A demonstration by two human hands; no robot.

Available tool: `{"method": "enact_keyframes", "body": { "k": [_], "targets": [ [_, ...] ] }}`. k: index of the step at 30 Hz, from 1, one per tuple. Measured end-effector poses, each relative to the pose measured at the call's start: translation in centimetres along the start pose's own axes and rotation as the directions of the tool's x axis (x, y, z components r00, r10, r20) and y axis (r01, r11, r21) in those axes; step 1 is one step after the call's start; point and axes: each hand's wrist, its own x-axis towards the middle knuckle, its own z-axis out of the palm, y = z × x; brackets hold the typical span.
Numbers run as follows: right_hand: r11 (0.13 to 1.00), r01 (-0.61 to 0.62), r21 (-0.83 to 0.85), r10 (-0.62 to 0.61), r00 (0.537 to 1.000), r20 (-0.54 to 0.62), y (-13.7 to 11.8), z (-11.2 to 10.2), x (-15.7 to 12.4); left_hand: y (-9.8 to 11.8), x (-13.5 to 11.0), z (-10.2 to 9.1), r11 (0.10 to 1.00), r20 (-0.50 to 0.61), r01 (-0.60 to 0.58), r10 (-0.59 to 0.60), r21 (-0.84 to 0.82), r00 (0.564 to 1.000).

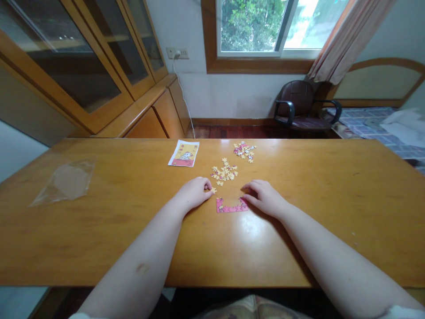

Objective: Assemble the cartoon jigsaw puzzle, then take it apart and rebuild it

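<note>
My left hand (196, 192) is closed, with thumb and fingertips pinching a yellow jigsaw puzzle piece (214, 190) just above the table. Below and right of it lies a joined strip of pink puzzle pieces (230, 208), its two ends rising a little higher than its middle. At the strip's right end rests my right hand (262, 196), fingers loosely bent and apart from the thumb, nothing visible between them. The thumb tip is at or just over the end piece; contact is unclear. Beyond both hands is a loose pile of mostly yellow puzzle pieces (226, 171).
A second pile of mixed pink and yellow pieces (245, 150) sits near the far edge. Left of the piles lies a picture card (184, 153) with a white animal. A clear plastic bag (68, 180) is on the wooden table's (133, 239) left. Beyond stands an office chair (299, 104).
</note>
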Motion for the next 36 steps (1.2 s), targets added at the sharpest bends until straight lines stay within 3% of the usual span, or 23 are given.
{"method": "enact_keyframes", "body": {
  "k": [19, 27, 36],
  "targets": [
    [1.0, 0.005, -0.002, -0.005, 1.0, 0.012, -0.14, -0.11, -0.04, 0.07, -0.26, 0.03, 0.991, 0.014, -0.132, 0.132, -0.024, 0.991],
    [1.0, 0.001, -0.01, -0.001, 1.0, 0.017, -0.18, -0.14, 0.04, 0.1, -0.39, -0.26, 0.994, -0.016, -0.092, 0.092, -0.049, 0.996],
    [1.0, 0.008, -0.002, -0.007, 1.0, 0.012, -0.17, -0.13, -0.02, -0.31, -0.14, -0.14, 0.993, 0.037, -0.104, 0.106, -0.048, 0.994]
  ]
}}
